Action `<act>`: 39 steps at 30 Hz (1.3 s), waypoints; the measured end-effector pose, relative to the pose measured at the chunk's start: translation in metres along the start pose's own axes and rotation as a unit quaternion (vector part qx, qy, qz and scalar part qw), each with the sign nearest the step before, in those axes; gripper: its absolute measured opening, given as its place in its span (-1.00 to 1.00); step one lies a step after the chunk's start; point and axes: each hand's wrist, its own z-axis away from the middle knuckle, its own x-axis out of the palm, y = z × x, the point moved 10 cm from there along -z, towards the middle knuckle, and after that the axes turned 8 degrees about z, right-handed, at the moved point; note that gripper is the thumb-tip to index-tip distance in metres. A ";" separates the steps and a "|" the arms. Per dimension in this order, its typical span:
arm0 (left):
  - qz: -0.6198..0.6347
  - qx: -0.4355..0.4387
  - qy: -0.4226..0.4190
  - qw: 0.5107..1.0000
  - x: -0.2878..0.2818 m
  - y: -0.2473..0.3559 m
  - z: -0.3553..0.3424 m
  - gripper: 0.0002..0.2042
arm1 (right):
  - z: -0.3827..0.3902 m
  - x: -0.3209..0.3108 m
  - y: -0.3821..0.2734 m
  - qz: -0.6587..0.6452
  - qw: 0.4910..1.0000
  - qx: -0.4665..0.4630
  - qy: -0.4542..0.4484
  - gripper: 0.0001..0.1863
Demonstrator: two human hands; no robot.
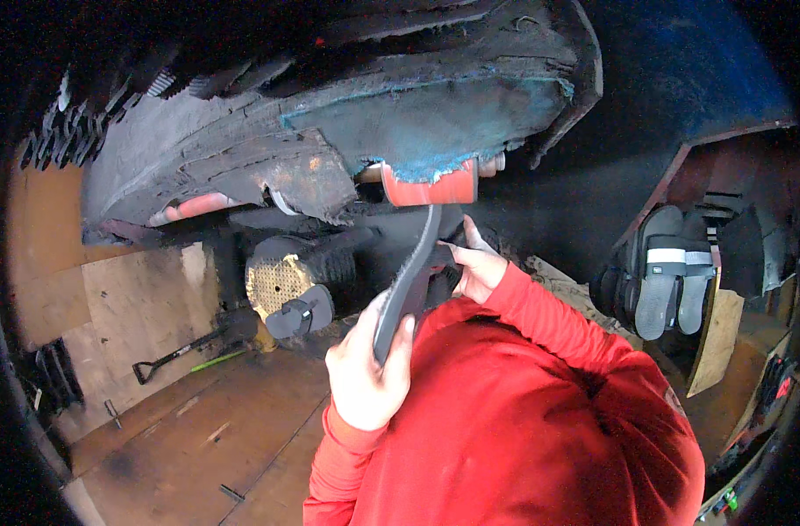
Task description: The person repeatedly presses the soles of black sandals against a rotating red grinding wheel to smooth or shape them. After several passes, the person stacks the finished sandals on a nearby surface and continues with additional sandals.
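My left hand [370,377] is closed around one end of a dark grey sandal [406,280], held on edge in the middle of the view. My right hand [479,267] grips the same sandal farther forward, near its black strap, with some fingers hidden behind it. The sandal's upper end is at a red cylindrical wheel [428,188], which looks blurred as if turning; whether they touch I cannot tell for sure. A grey housing [207,149] with a frayed blue covering [453,114] hangs over the wheel.
Grey sandals with white-banded straps [661,280] stand at the right beside a plywood board [714,342]. A pale perforated stool [273,280] with a sandal on it [295,316] is at left. A long-handled shovel [181,359] lies on the brown floor [198,456]. More dark sandals hang upper left.
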 end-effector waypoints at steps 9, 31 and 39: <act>0.063 0.015 0.017 0.998 -0.010 0.020 0.015 -0.68 | 0.009 0.016 0.004 0.061 0.992 0.075 0.079 -0.01; 0.186 -0.116 -0.147 0.964 0.070 -0.101 0.035 -0.25 | 0.004 0.002 -0.004 0.209 0.972 -0.095 0.048 0.29; 0.303 -0.072 -0.130 0.941 0.120 -0.095 -0.068 -0.24 | -0.009 0.001 -0.008 0.125 0.988 -0.049 0.076 -0.32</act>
